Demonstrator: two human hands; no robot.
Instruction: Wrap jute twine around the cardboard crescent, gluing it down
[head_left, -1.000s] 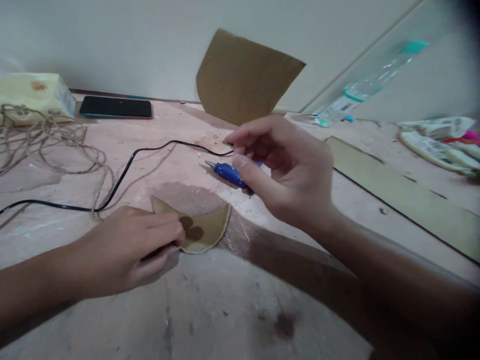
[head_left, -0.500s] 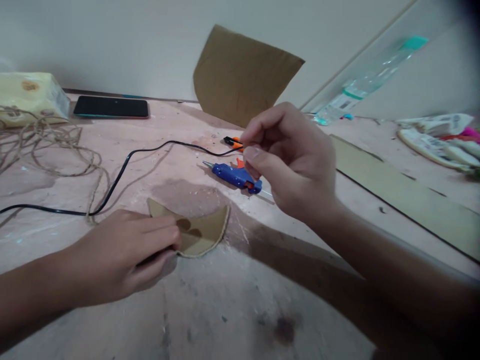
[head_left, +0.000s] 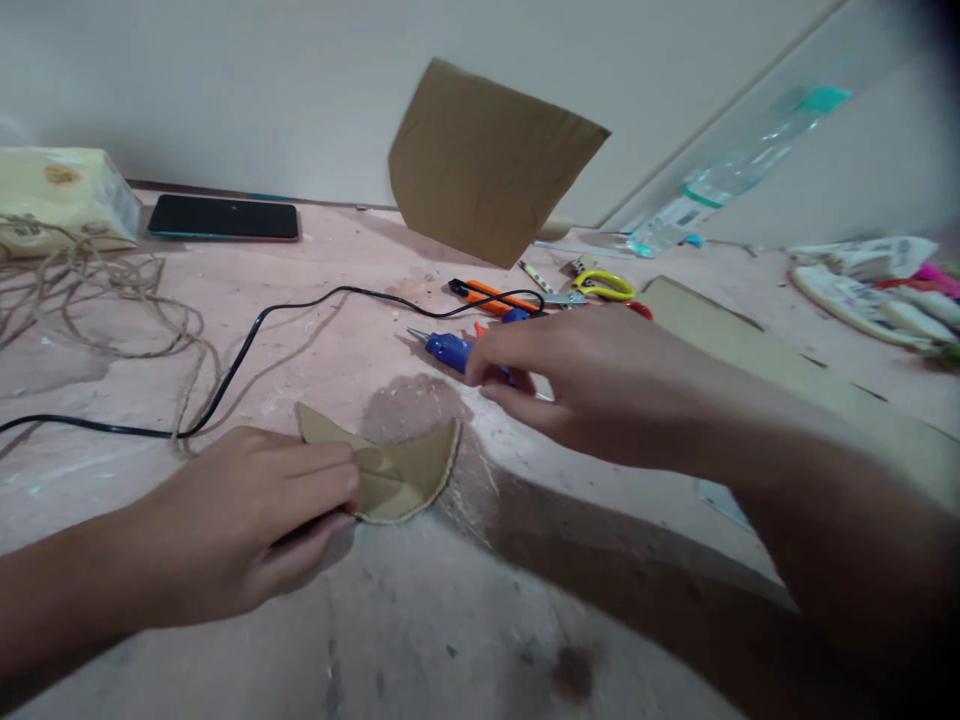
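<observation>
My left hand (head_left: 262, 515) grips the left side of a small curved cardboard piece (head_left: 409, 460), thumb below and fingers on top. Pale twine trims its rounded lower edge, and its two upper corners are pointed. Over the rear of a blue glue gun (head_left: 448, 350) is my right hand (head_left: 540, 375), with thumb and fingers curled around the body. The gun lies on its side, its metal nozzle pointing left; much of its handle is hidden by that hand.
Behind the gun lie an orange utility knife (head_left: 499, 298) and yellow-handled scissors (head_left: 607, 286). A black cord (head_left: 259, 325) crosses leftward past loose twine (head_left: 112, 310). A phone (head_left: 223, 217), a tissue pack (head_left: 67, 195), a leaning cardboard sheet (head_left: 495, 160), a bottle (head_left: 720, 185) and a cardboard strip (head_left: 780, 370) surround the workspace.
My right hand has come down from above the glue gun onto its rear, uncovering the knife and scissors behind. My left hand keeps its hold on the cardboard piece.
</observation>
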